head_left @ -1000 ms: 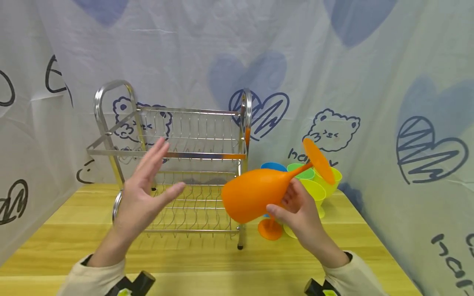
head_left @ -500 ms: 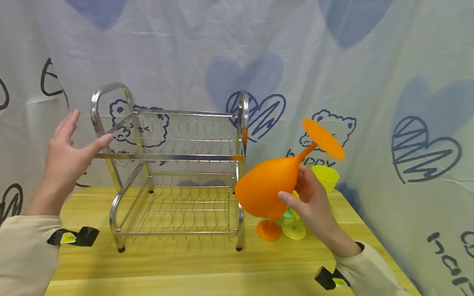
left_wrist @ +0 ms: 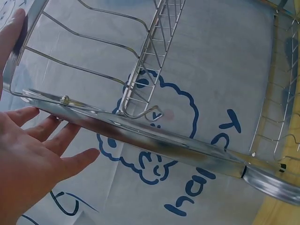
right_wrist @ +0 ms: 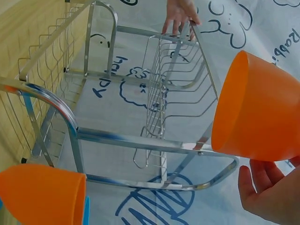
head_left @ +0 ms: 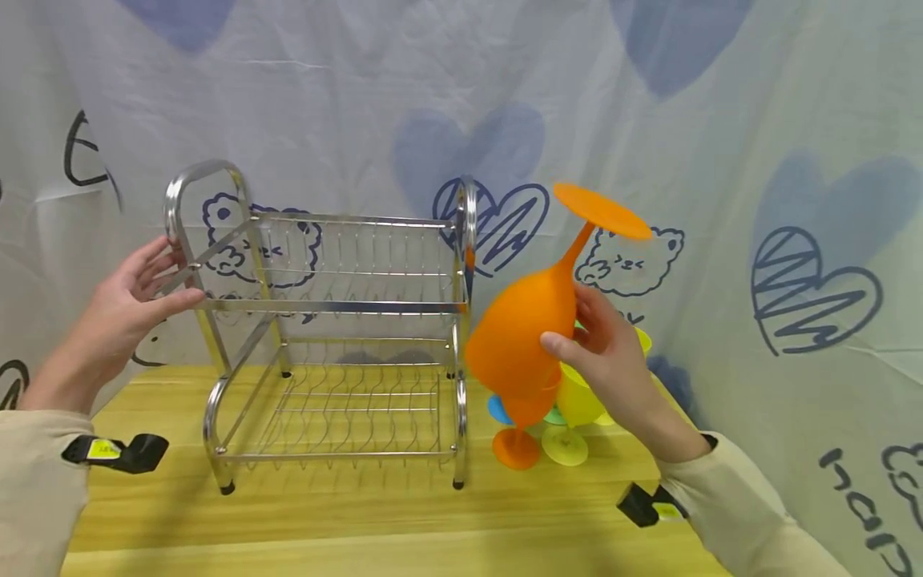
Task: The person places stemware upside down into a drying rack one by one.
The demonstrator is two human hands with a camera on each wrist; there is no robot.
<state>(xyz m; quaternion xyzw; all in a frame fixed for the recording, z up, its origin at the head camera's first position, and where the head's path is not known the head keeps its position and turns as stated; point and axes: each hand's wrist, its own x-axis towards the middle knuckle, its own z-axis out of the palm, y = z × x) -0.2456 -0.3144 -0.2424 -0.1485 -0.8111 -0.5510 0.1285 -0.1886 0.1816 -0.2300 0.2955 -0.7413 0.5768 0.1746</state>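
An orange plastic goblet [head_left: 519, 328] is tilted mouth down, its round foot at the top. My right hand [head_left: 613, 361] grips its bowl, thumb at the near side. In the right wrist view the goblet's rim [right_wrist: 229, 103] faces the side of a two-tier metal dish rack [head_left: 339, 306]. At the rack's upper left corner is my left hand [head_left: 126, 304], the thumb along the front bar and the other fingers against the side frame. From the left wrist view, those fingers [left_wrist: 65, 136] look fairly straight and spread, with tips at the tube.
Beside the rack's right leg stands another orange goblet [head_left: 516, 447], partly behind the held one. Yellow goblets [head_left: 566, 445], a blue foot [head_left: 499, 409] and some green show behind it. The wooden table [head_left: 346, 513] runs back to a printed cloth [head_left: 360, 96].
My left hand has moved left from in front of the rack and come to its upper left corner. My right hand has raised the orange goblet and tipped its mouth further downward.
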